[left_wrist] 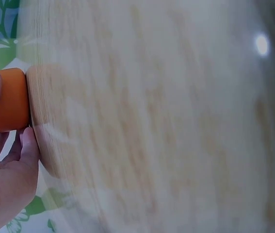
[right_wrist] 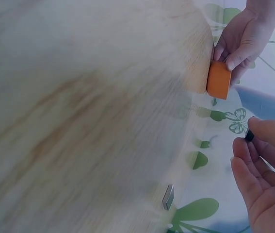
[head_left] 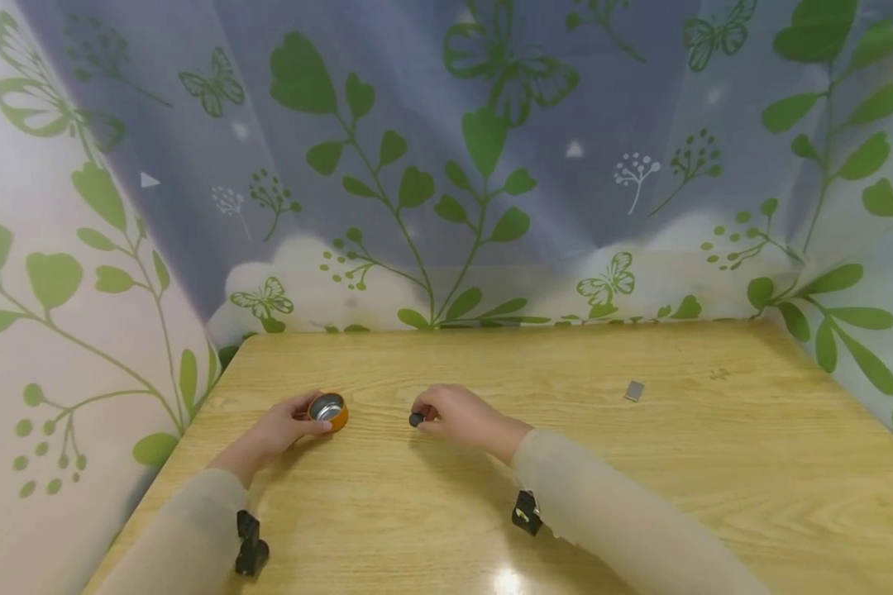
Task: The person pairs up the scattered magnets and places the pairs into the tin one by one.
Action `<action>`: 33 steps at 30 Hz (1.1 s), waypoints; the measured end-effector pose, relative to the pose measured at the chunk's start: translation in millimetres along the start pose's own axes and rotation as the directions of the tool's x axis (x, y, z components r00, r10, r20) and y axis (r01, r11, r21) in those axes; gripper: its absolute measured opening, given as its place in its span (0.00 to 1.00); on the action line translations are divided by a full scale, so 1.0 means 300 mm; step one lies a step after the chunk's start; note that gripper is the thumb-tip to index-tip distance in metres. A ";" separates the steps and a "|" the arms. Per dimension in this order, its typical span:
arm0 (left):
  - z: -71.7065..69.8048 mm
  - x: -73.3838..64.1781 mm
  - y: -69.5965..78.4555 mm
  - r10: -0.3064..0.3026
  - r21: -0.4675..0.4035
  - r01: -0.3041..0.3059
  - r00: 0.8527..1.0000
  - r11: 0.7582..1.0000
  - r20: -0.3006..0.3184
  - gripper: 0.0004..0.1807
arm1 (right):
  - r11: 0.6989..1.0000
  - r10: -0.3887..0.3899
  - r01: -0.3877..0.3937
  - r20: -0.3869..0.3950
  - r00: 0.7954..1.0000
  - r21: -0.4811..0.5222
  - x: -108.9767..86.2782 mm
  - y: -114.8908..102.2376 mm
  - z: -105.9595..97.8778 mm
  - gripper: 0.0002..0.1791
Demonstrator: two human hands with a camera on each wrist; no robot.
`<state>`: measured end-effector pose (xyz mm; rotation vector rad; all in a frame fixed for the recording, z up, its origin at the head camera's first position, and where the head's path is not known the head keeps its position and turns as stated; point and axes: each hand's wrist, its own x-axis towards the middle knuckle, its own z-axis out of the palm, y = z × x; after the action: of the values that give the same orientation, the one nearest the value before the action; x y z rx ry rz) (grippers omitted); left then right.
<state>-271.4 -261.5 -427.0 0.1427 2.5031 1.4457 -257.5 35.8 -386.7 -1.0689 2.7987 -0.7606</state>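
A small round orange bowl (head_left: 328,412) with a shiny metal inside stands upright on the wooden table. My left hand (head_left: 286,426) holds it from the left, thumb at the near rim and fingers round the far side. In the left wrist view the orange wall of the bowl (left_wrist: 12,99) shows beside the thumb. To the right, my right hand (head_left: 461,417) pinches a small black object (head_left: 416,420) between thumb and fingers, just above the table. The right wrist view shows only a dark edge of this black object (right_wrist: 250,135); its kind cannot be told.
A small flat grey rectangular piece (head_left: 634,391) lies on the table (head_left: 536,372) at the right. Behind the table and along its sides hangs a curtain (head_left: 417,207) printed with leaves and butterflies.
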 end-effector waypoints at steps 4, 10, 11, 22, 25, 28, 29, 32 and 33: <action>-0.001 -0.001 -0.003 0.006 0.015 -0.006 1.000 1.000 -0.005 0.41 | 1.000 -0.010 0.010 0.007 1.000 0.000 0.031 -0.012 0.019 0.08; -0.003 0.001 -0.004 -0.008 0.031 0.009 1.000 0.999 -0.009 0.42 | 1.000 0.001 -0.002 0.020 1.000 0.006 0.081 -0.033 0.049 0.09; -0.003 0.001 -0.003 -0.011 0.028 0.011 1.000 1.000 -0.011 0.42 | 1.000 0.009 -0.009 0.021 1.000 0.010 0.089 -0.037 0.054 0.09; -0.003 0.004 -0.010 -0.017 0.033 0.017 1.000 0.999 -0.023 0.42 | 0.999 0.040 -0.040 0.037 0.999 0.010 0.190 -0.076 0.103 0.11; -0.004 0.006 -0.012 -0.012 0.026 0.013 1.000 1.000 -0.021 0.42 | 0.999 0.034 -0.034 0.031 0.999 -0.013 0.221 -0.095 0.119 0.11; -0.004 0.005 -0.007 -0.010 0.022 0.010 1.000 1.000 -0.017 0.42 | 0.999 0.026 -0.025 0.021 0.999 -0.026 0.250 -0.118 0.135 0.11; -0.003 0.004 -0.005 -0.011 0.017 0.011 1.000 1.000 -0.016 0.42 | 0.999 0.024 -0.024 0.018 1.000 -0.029 0.259 -0.127 0.139 0.11; -0.003 0.002 -0.003 -0.006 0.021 0.006 1.000 1.000 -0.010 0.42 | 0.999 0.027 -0.027 0.013 1.000 -0.035 0.286 -0.151 0.154 0.11; -0.002 0.003 -0.002 -0.005 0.016 0.005 1.000 1.000 -0.012 0.41 | 0.998 0.034 -0.034 0.013 0.999 -0.044 0.294 -0.158 0.157 0.12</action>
<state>-272.4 -262.2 -427.3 0.1307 2.5233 1.4291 -285.1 -70.9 -395.3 -1.0258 2.8273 -0.6891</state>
